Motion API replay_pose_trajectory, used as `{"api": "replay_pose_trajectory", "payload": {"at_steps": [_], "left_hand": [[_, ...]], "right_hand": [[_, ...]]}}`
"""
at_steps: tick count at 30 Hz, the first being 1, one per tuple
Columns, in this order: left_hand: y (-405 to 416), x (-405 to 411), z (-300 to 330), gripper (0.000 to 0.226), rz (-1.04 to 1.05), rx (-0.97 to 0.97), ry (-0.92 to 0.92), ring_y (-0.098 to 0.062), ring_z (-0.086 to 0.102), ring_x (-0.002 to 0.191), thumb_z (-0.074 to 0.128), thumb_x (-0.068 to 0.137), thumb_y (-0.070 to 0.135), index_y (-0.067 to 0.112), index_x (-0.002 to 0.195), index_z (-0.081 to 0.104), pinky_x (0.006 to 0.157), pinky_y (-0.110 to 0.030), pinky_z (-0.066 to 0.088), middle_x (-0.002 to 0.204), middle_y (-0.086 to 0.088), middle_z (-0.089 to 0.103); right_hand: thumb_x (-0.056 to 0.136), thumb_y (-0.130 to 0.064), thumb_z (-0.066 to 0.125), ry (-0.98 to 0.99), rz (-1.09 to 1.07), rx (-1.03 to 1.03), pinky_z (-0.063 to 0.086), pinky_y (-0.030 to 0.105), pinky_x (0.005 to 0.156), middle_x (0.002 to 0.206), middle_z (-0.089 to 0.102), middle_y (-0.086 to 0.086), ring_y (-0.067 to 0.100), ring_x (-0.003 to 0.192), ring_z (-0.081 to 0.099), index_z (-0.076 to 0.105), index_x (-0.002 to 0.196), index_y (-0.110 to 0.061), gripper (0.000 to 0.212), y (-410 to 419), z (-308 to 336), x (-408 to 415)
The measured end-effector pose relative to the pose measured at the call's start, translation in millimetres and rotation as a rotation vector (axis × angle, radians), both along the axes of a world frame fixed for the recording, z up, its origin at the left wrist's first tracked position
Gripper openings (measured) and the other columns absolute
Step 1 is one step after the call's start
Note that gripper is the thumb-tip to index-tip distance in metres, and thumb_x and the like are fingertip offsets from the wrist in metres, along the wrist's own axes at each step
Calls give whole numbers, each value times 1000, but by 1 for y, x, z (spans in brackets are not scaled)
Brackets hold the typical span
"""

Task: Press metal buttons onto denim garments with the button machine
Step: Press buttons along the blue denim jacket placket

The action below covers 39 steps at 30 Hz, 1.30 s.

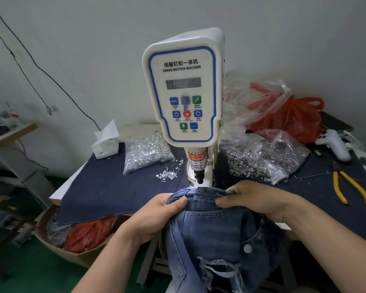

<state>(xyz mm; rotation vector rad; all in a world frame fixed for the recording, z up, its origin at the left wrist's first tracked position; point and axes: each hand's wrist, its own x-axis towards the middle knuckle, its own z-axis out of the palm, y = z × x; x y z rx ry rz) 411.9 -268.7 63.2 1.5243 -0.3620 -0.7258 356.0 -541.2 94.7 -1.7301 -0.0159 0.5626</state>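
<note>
Head view
Machine: white button machine [183, 89], upright at the middle of the table; panel lettered "SERVO BUTTON MACHINE" under a line of Chinese characters; digit display [183, 83] with no clear figures; coloured control keys below it.
Press head: black punch [199, 176] under a red-and-white warning label [196, 160], legible in part as "CARE OF" and "FINGER".
Garment: blue denim jeans [218, 235], waistband lifted to just below the punch, distressed frayed tear lower down, one metal button [247, 248] fitted.
Left hand [156, 216]: fingers curled under the waistband, thumb pressed on top, pinching the denim.
Right hand [260, 199]: fingers curled over the waistband edge, gripping it.
Table cover: dark navy cloth [97, 187].
Stock, left: clear bag of silver tacks [146, 153], loose tacks [169, 173] spilled beside it.
Stock, right: clear bag of metal rings [260, 161].
Sundries: tissue box [105, 145]; yellow-handled pliers [351, 187]; red plastic bag [292, 117].
</note>
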Motion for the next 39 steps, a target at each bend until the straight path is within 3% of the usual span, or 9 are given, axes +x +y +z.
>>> {"api": "replay_pose_trajectory", "payload": {"at_steps": [8, 10, 13, 18, 22, 25, 28, 34, 39], "left_hand": [[-28, 18, 4, 38, 172, 172, -104, -35, 74, 107, 67, 99, 47, 12, 104, 81, 95, -49, 55, 106, -17, 79], [-36, 25, 7, 36, 193, 168, -103, -24, 76, 94, 70, 98, 46, 13, 98, 82, 82, -32, 52, 103, -16, 80], [-48, 31, 11, 24, 203, 143, -111, -2, 69, 77, 75, 96, 37, 25, 78, 84, 67, -13, 48, 86, 6, 79], [-53, 38, 7, 27, 193, 103, -72, -6, 70, 74, 76, 96, 31, 21, 72, 82, 66, -18, 52, 84, 1, 78], [-43, 43, 6, 32, 170, 164, -67, -11, 54, 72, 80, 89, 43, 21, 66, 73, 69, -25, 38, 76, 2, 61], [-30, 45, 2, 26, 135, 170, -2, -17, 50, 84, 79, 84, 45, 20, 86, 75, 73, -29, 34, 87, -5, 60], [-31, 40, -5, 34, 143, 112, -11, -17, 66, 94, 73, 97, 34, 3, 109, 76, 83, -26, 48, 111, -11, 77], [-35, 40, -13, 18, 188, 127, -100, -10, 69, 82, 69, 102, 26, 15, 93, 79, 71, -20, 52, 91, -2, 78], [-30, 41, -16, 25, 200, 184, -142, -16, 66, 80, 73, 87, 53, 29, 93, 80, 73, -33, 46, 90, -3, 80]], "right_hand": [[75, -45, 83, 47, -288, 134, 60, 35, 74, 100, 77, 24, 36, 87, 76, 81, 92, -8, 41, -5, -16, 15], [73, -41, 84, 66, -335, 171, 62, 38, 76, 104, 76, 23, 39, 93, 75, 81, 98, -5, 43, -7, -17, 21], [70, -37, 84, 103, -393, 227, 62, 43, 81, 106, 76, 23, 44, 100, 72, 79, 104, -1, 49, -10, -20, 27], [63, -33, 89, 123, -266, 187, 61, 36, 68, 95, 75, 27, 33, 74, 74, 79, 85, -2, 39, -13, -21, 31], [66, -23, 87, 159, -305, 171, 58, 42, 76, 95, 73, 30, 36, 77, 70, 75, 93, 0, 38, -16, -23, 36], [67, -23, 84, 167, -318, 186, 60, 39, 71, 92, 74, 28, 35, 73, 71, 78, 87, -2, 29, -15, -25, 37], [68, -22, 83, 166, -313, 172, 60, 37, 67, 89, 75, 27, 34, 70, 72, 80, 80, -6, 21, -15, -26, 37], [67, -21, 81, 149, -317, 166, 58, 33, 59, 84, 74, 26, 32, 65, 72, 79, 76, -6, 18, -13, -27, 37], [67, -19, 80, 150, -330, 156, 59, 34, 60, 86, 74, 27, 33, 65, 72, 78, 78, -4, 19, -13, -26, 37]]}}
